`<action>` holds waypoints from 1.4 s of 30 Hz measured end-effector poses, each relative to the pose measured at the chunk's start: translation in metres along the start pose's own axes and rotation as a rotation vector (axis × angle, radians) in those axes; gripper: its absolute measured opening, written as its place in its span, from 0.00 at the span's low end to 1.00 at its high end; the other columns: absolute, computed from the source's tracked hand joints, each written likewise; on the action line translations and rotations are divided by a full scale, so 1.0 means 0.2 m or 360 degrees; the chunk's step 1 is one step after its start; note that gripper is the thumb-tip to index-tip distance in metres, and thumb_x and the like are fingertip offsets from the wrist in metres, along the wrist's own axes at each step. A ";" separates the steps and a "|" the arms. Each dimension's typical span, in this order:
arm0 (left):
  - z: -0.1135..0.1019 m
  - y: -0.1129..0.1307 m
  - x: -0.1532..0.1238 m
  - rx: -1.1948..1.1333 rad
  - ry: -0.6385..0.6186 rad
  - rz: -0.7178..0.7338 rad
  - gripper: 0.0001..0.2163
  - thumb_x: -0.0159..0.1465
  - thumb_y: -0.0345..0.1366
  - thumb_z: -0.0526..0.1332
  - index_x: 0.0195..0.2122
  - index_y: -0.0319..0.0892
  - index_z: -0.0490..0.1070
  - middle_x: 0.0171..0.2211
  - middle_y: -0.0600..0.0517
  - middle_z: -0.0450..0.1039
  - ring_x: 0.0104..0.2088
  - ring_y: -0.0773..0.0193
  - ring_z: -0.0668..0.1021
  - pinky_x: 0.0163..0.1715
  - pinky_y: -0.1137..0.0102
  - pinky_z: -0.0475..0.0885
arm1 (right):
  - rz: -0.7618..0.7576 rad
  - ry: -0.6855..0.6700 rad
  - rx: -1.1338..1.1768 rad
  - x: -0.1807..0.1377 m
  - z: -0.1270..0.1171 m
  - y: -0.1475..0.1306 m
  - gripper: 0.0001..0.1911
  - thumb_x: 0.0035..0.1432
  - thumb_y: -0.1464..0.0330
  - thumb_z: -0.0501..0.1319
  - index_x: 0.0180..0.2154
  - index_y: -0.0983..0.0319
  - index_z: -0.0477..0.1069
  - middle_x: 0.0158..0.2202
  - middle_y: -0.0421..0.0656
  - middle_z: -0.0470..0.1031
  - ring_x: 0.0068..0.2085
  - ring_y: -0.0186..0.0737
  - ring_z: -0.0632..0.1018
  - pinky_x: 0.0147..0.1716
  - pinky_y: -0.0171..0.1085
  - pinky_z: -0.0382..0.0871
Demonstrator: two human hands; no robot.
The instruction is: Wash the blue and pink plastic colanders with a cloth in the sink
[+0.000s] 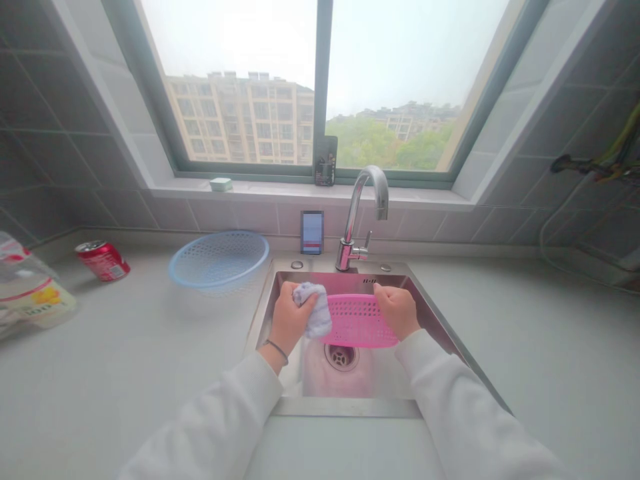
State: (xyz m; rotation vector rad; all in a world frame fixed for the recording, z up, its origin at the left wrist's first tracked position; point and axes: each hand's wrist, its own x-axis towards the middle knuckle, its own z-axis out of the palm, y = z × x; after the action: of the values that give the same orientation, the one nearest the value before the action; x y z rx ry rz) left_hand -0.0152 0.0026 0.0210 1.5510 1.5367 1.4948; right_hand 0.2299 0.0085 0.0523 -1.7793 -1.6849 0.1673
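Note:
Over the steel sink (390,383) a pink plastic basket (355,323) with rows of holes is held up, tilted, its side facing me. My right hand (399,310) is closed on its right end. A bunched white cloth (316,313) is gripped in my left hand (290,320), against the basket's left end. Whether the left fingers also hold the rim behind the cloth is hidden. Below the basket the drain (341,357) shows in the sink floor.
Behind the sink rises a chrome faucet (350,220), with a phone (313,233) propped beside it. On the left counter are a blue basket (220,260), a red can (103,260) lying tilted, and a plastic bag (35,293). A small box (221,184) sits on the windowsill.

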 end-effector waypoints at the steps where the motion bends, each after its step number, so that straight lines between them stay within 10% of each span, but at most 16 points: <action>1: 0.00 -0.01 0.01 0.0009 0.0013 -0.0024 0.13 0.58 0.43 0.66 0.37 0.43 0.64 0.30 0.55 0.71 0.32 0.62 0.75 0.35 0.67 0.68 | 0.0028 0.0043 0.0076 0.01 -0.02 0.03 0.27 0.61 0.53 0.46 0.16 0.60 0.51 0.17 0.39 0.54 0.23 0.33 0.58 0.25 0.37 0.44; 14: 0.03 0.13 -0.13 -0.0094 -0.0260 0.0187 0.13 0.58 0.42 0.67 0.37 0.43 0.65 0.31 0.55 0.72 0.32 0.64 0.75 0.34 0.69 0.69 | -0.0229 -0.0116 -0.0366 -0.05 0.09 -0.12 0.27 0.63 0.57 0.46 0.18 0.61 0.69 0.23 0.44 0.73 0.28 0.36 0.68 0.27 0.36 0.45; 42: 0.03 0.09 -0.08 -0.0001 -0.0176 0.0158 0.11 0.59 0.41 0.65 0.37 0.43 0.65 0.30 0.55 0.71 0.31 0.64 0.74 0.33 0.69 0.68 | -0.0208 0.0012 -0.0475 -0.05 0.01 -0.09 0.29 0.66 0.58 0.47 0.20 0.62 0.73 0.23 0.45 0.74 0.27 0.36 0.69 0.27 0.37 0.46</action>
State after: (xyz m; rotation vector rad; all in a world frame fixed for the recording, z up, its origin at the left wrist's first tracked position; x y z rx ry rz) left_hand 0.0004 -0.0153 0.0302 1.7023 1.4154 1.4366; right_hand 0.2119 0.0001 0.0567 -1.8678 -1.8923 -0.1568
